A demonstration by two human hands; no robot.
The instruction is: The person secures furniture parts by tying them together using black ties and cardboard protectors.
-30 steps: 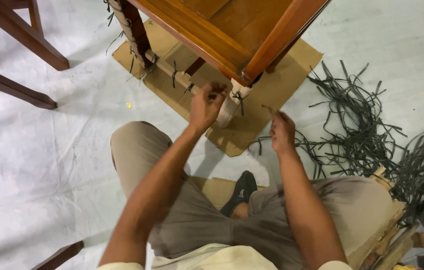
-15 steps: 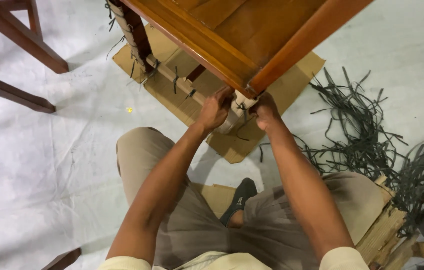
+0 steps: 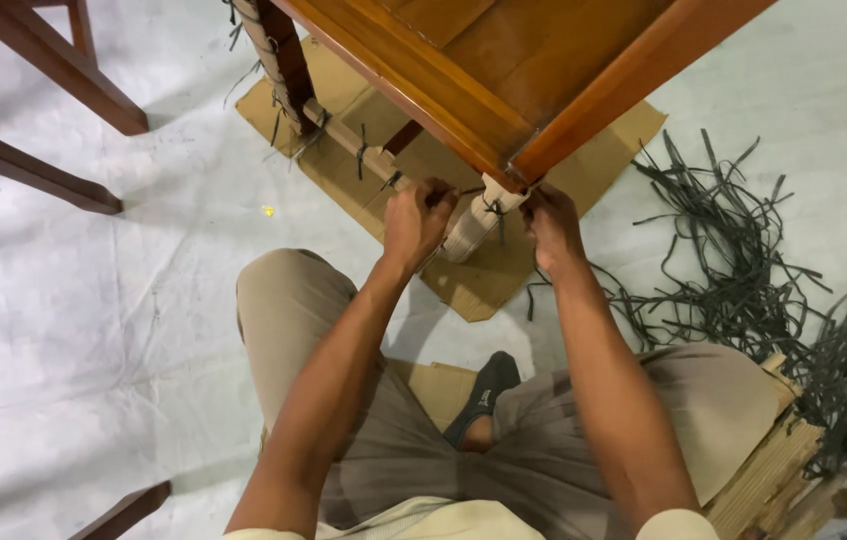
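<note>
A brown wooden table fills the top of the head view. Its near corner leg is wrapped in beige paper, with a thin dark strap tied around it just under the tabletop. My left hand is closed against the left side of that leg, holding one end of the strap. On the leg's right side, my right hand pinches the other end. The strap ends are mostly hidden by my fingers.
Flat cardboard lies under the table on a white floor sheet. A pile of loose dark straps spreads out to the right. Another wrapped leg stands farther back. Dark wooden furniture legs are at the left, and cardboard pieces at the lower right.
My right hand rose from near the straps on the floor to the wrapped leg and closed on the strap. My left hand stayed at the leg.
</note>
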